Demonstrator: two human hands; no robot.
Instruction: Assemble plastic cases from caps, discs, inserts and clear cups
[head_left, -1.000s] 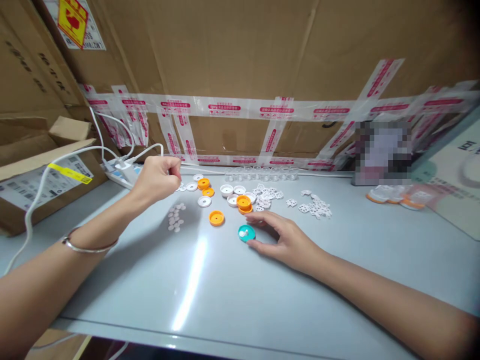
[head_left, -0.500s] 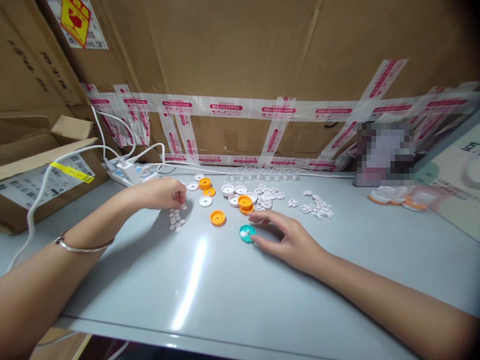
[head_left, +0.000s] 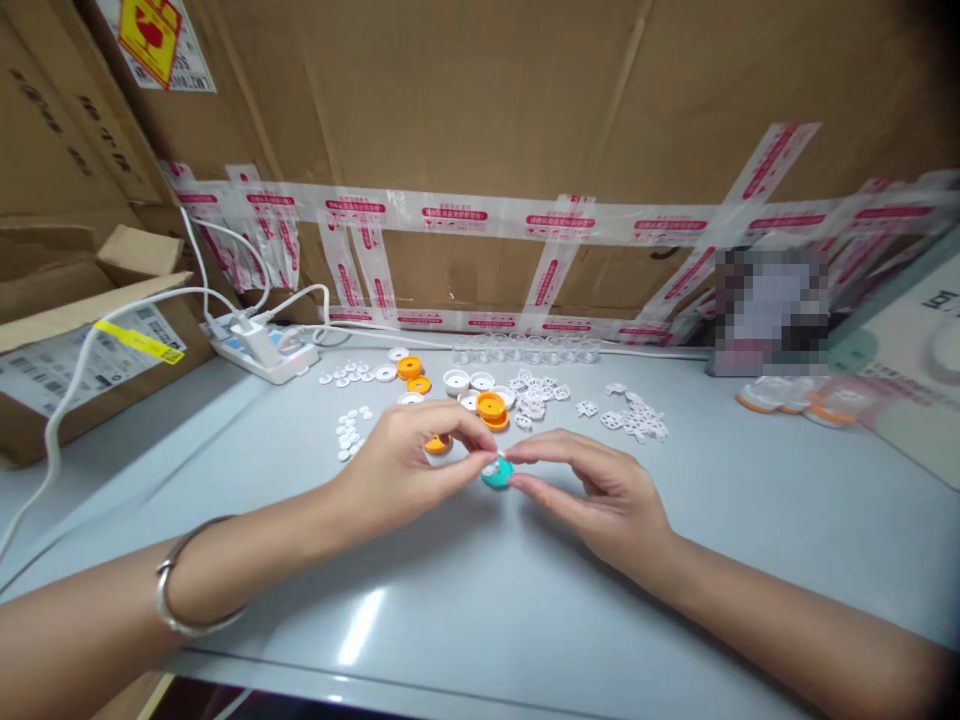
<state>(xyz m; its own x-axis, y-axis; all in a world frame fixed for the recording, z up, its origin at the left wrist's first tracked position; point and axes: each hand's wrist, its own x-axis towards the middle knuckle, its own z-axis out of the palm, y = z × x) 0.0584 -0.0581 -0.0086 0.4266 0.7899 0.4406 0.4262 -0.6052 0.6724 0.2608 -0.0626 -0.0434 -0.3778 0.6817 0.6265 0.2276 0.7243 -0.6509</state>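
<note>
At the middle of the table a small teal round dish (head_left: 498,478) has white bits inside it. My right hand (head_left: 604,485) grips its right edge between thumb and fingertips. Over the dish, my left hand (head_left: 412,455) pinches a small white disc (head_left: 501,455), partly hidden by the fingertips. Behind my left hand an orange round dish (head_left: 439,444) is half covered. Loose small white discs (head_left: 347,437) lie to the left, with a second group of white discs (head_left: 345,374) farther back.
White round dishes (head_left: 456,381) and stacked orange dishes (head_left: 491,405) stand behind the hands. White openwork pieces (head_left: 637,417) are piled to the right. Clear round containers (head_left: 525,347) line the back. A power strip (head_left: 274,360) and an open cardboard box (head_left: 90,350) sit at left.
My left hand has moved right from the small white discs to above the teal dish, carrying one white disc. My right hand has closed on the dish's edge.
</note>
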